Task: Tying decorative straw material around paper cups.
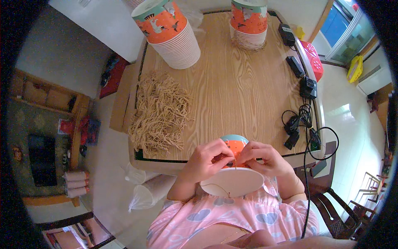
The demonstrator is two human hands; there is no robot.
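At lower centre, a paper cup (pixel 233 174) lies on its side, base toward the person, long axis pointing away. Left hand (pixel 206 161) and right hand (pixel 262 157) pinch a thin string (pixel 235 164) on top, equally near.

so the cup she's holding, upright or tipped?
Tipped. The cup lies on its side between the left hand and right hand, white bottom facing the camera.

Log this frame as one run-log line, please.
left hand pinching string at orange paper cup | right hand same | string pile on table
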